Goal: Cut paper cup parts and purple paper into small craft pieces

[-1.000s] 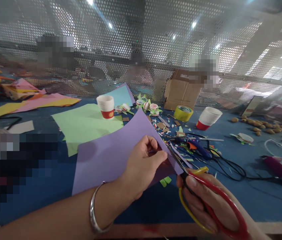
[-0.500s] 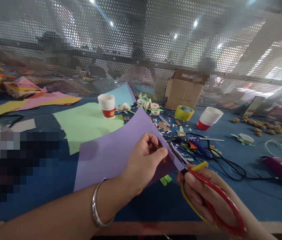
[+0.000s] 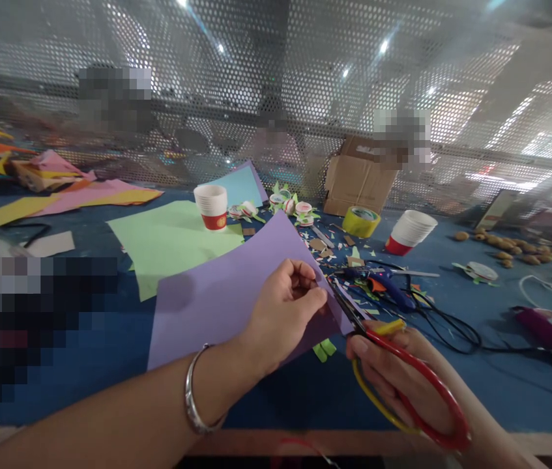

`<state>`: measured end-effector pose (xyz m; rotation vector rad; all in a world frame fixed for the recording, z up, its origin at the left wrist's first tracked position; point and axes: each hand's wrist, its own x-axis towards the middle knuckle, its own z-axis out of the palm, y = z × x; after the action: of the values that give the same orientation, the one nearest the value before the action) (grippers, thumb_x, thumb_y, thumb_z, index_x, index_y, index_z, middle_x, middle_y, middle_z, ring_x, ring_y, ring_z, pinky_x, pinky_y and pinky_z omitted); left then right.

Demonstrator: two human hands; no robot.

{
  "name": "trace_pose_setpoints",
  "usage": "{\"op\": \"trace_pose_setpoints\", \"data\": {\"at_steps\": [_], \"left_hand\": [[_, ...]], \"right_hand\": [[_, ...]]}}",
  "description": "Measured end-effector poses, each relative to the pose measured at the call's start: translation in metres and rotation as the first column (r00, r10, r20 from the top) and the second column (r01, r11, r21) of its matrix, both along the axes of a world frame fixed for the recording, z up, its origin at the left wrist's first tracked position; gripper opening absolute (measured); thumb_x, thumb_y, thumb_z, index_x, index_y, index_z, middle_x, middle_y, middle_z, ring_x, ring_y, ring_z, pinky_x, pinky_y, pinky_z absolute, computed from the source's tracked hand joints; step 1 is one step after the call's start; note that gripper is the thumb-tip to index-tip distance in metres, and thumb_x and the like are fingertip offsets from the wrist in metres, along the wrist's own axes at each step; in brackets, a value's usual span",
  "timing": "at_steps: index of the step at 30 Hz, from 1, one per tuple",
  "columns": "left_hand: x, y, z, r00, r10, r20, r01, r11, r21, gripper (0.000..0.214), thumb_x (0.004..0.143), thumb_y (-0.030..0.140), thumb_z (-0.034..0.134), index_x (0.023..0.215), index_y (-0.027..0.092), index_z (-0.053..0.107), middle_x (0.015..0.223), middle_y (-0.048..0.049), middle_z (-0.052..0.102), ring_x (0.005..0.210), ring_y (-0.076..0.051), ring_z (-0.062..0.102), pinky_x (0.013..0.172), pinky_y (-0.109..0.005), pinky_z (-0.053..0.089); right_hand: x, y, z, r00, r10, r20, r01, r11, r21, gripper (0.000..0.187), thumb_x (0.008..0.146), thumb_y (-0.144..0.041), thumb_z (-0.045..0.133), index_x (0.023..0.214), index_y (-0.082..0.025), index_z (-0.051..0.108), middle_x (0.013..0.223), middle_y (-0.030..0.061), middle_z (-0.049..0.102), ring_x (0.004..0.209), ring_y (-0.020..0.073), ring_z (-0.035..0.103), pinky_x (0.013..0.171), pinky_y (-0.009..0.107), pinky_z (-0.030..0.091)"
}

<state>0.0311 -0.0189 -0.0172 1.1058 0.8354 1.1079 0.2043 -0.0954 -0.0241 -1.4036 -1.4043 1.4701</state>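
Note:
A large sheet of purple paper curves up from the blue table, pinched near its right edge by my left hand. My right hand grips scissors with red and yellow handles. Their dark blades lie along the paper's right edge, close to my left fingertips, with a narrow strip of purple beyond them. Behind the purple paper lies a light green sheet, with a stack of paper cups on it. Small green scraps rest below the paper.
Paper scraps, yellow tape and a blue glue gun with a looping black cord lie beyond my hands. More cups, walnuts and a purple glue gun are at right. A cardboard box stands by the perforated screen.
The scissor handles have spread and tilted slightly, and more of the dark blades shows. My left hand keeps its pinch on the purple paper, nearly unmoved.

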Motion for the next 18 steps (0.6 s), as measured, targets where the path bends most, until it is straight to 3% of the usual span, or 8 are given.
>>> {"op": "trace_pose_setpoints", "data": {"at_steps": [6,12,18], "left_hand": [[0.0011,0.0011,0.0011,1.000,-0.003,-0.002,0.003,1.000,-0.011,0.019,0.079,0.008,0.063,0.087,0.018,0.049,0.068,0.0080,0.053,0.061,-0.007,0.055,0.064,-0.023,0.045],[0.0025,-0.0001,0.0013,0.999,0.030,-0.012,-0.030,1.000,-0.005,0.020,0.078,0.006,0.063,0.086,0.018,0.049,0.069,0.0077,0.053,0.062,-0.007,0.055,0.063,-0.021,0.045],[0.0015,0.0003,-0.0010,0.999,0.031,0.033,-0.032,0.999,0.021,0.016,0.085,0.018,0.066,0.085,0.018,0.050,0.071,0.0054,0.056,0.062,-0.008,0.055,0.062,-0.022,0.044]], "right_hand": [[0.0018,-0.0006,0.0009,1.000,-0.013,0.023,0.014,0.999,-0.048,0.061,0.089,-0.070,0.056,0.064,-0.016,0.048,0.040,-0.0037,0.038,0.030,0.0033,0.031,0.035,0.017,0.023],[-0.0005,-0.0005,0.0089,0.989,-0.050,0.137,0.052,0.999,-0.013,0.062,0.088,-0.073,0.055,0.077,-0.012,0.061,0.037,-0.0032,0.038,0.034,0.0042,0.033,0.038,0.017,0.025],[0.0005,-0.0002,0.0061,0.995,-0.006,0.099,0.007,1.000,-0.009,0.057,0.089,-0.069,0.057,0.074,-0.014,0.056,0.037,-0.0033,0.040,0.032,0.0043,0.032,0.036,0.016,0.025]]}}
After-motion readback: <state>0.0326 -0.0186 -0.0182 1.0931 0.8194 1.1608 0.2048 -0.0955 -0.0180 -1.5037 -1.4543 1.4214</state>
